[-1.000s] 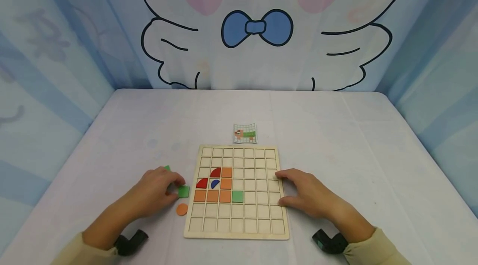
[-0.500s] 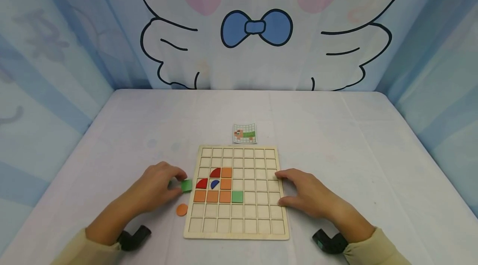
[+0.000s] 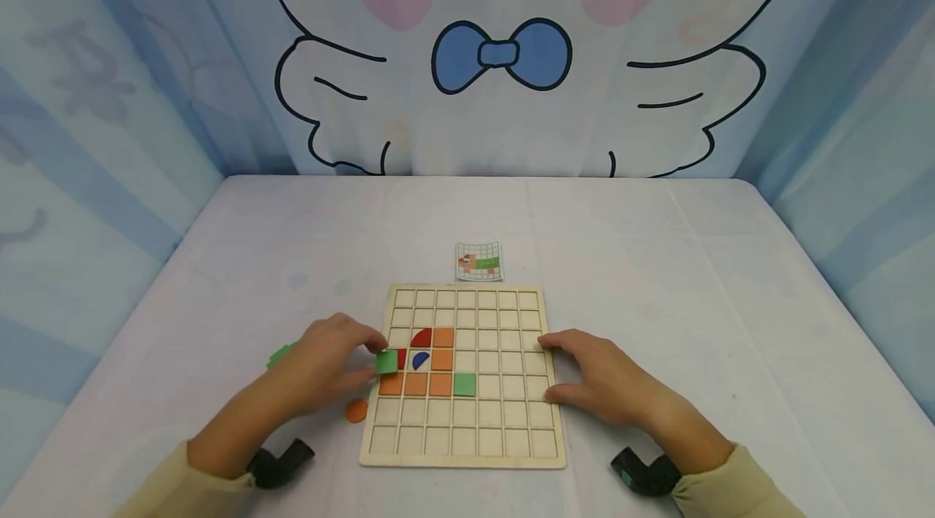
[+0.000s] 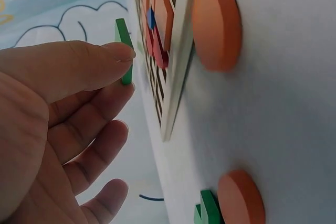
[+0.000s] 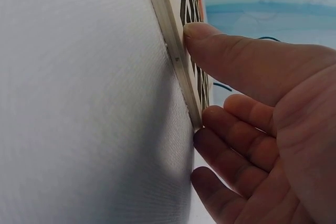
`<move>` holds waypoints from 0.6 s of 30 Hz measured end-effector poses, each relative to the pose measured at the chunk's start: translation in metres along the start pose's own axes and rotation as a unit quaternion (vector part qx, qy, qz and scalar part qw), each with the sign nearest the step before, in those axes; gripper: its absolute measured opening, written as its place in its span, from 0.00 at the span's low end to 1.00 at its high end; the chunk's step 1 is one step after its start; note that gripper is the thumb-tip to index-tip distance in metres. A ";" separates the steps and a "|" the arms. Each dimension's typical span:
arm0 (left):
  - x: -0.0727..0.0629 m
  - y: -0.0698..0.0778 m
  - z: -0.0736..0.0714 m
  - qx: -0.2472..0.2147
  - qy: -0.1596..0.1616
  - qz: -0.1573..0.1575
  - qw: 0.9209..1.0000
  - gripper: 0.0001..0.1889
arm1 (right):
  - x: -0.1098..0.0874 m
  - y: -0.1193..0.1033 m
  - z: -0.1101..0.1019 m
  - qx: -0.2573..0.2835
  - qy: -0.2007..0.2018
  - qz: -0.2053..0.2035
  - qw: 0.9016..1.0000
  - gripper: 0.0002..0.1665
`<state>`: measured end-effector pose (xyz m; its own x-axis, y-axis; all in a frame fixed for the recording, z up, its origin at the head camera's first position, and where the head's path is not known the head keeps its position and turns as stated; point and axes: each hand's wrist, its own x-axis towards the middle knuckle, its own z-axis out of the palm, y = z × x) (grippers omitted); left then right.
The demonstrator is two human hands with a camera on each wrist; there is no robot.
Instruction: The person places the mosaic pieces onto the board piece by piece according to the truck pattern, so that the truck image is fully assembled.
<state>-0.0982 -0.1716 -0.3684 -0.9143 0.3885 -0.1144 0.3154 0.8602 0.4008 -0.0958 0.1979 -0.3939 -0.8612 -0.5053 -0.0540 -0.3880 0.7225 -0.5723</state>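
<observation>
My left hand [image 3: 332, 364] pinches a green square tile [image 3: 387, 361] between thumb and fingertips, held above the left edge of the wooden grid board [image 3: 504, 441]. In the left wrist view the green tile [image 4: 124, 51] is seen nearly edge-on, apart from the board. Set in the board's cells are several orange squares [image 3: 441, 384], red quarter-round pieces [image 3: 421, 337], a blue half-round piece [image 3: 420, 360] and one green square [image 3: 464, 385]. My right hand [image 3: 613, 380] rests on the board's right edge, thumb and fingers spread apart along it.
An orange disc [image 3: 355, 410] lies beside the board's left edge. Further left, green tiles [image 3: 280, 354] are partly hidden behind my left hand; a second orange disc [image 4: 241, 198] is near them. Behind the board lies a small picture card [image 3: 479, 261].
My left hand has picked up a green tile from the table and carried it right, over the board's left edge. The right hand and the board have stayed in place.
</observation>
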 end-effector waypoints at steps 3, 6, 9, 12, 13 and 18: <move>0.003 0.007 0.002 -0.004 -0.006 -0.001 1.000 0.13 | 0.000 0.000 0.000 -0.001 0.001 -0.002 1.000 0.37; 0.008 0.014 0.004 -0.002 -0.009 0.009 1.000 0.11 | 0.000 0.001 0.000 -0.001 0.001 -0.003 1.000 0.36; 0.012 0.020 0.007 0.003 -0.005 0.026 1.000 0.10 | 0.000 0.001 0.000 0.000 0.000 -0.002 1.000 0.37; 0.016 0.025 0.010 0.003 -0.003 0.045 0.999 0.11 | 0.000 0.000 0.000 -0.001 -0.003 -0.002 1.000 0.37; 0.017 0.027 0.011 0.002 -0.002 0.054 0.999 0.11 | 0.000 0.000 0.000 -0.001 -0.003 -0.003 1.000 0.37; 0.024 0.034 0.017 0.001 0.004 0.112 0.994 0.10 | 0.000 0.000 -0.001 -0.001 -0.002 -0.006 1.000 0.36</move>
<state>-0.1052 -0.1275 -0.3731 -0.8230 0.5678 -0.0157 0.5118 0.7533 0.4130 -0.0965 0.1981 -0.3935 -0.8551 -0.5160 -0.0501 -0.3991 0.7169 -0.5716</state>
